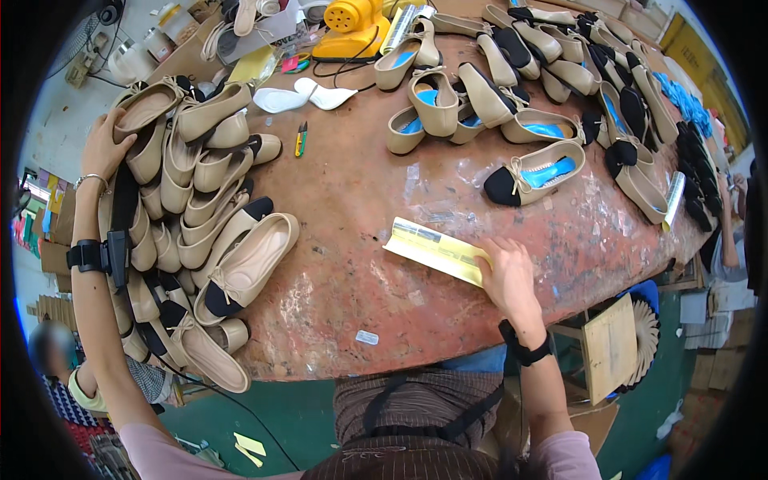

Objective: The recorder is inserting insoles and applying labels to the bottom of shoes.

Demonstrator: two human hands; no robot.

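Observation:
At the far left, my left hand (pixel 106 148) is closed around the end of a beige flat shoe (pixel 152 108) on top of a tall pile. Below it, stacked shoes (pixel 200 180) lean against one another, several with black toe caps and thin bows. Near the table's front, the fingers of my right hand (pixel 510 276) pinch the right end of a folded yellow strip of paper (pixel 436 252) with a shiny face. Behind that hand sits a single beige shoe (pixel 544 174) with a black toe and blue lining.
More shoes (pixel 488 88) crowd the back and right of the worn reddish table (pixel 336 208). White insoles (pixel 304 96), yellow-handled snips (pixel 301 140) and a yellow machine (pixel 348 32) are at the back left. A wooden stool (pixel 610 348) stands off the right front edge; another person (pixel 56 352) is at left.

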